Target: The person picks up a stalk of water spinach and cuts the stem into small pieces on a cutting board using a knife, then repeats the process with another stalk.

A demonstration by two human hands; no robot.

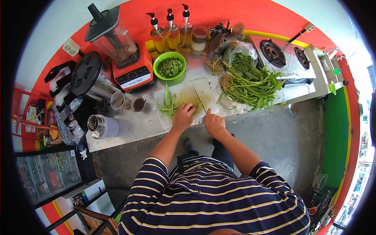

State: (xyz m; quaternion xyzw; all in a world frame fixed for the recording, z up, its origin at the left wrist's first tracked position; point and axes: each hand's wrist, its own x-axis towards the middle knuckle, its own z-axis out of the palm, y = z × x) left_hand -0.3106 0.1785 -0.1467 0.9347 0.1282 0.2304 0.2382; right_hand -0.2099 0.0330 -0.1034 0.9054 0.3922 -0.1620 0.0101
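Observation:
On the white cutting board (161, 119), my right hand (214, 123) grips a knife (198, 95) by its handle, the blade pointing away from me across the board. Just left of the blade is my left hand (185, 116), its fingers curled down on a few green stems (201, 104). More leafy green stems (169, 103) lie loose on the board's left side, close to that hand. Behind the board, a green bowl (157, 57) holds chopped greens (169, 67). A large bunch of leafy greens (250, 88) with roots lies to the right.
An orange blender (133, 74) and a metal cup (102, 126) stand at left. Several pump bottles (172, 36) line the wall beside a lidded jar (199, 39). A gas stove (288, 55) is at right. The metal counter's front edge (129, 141) runs before me.

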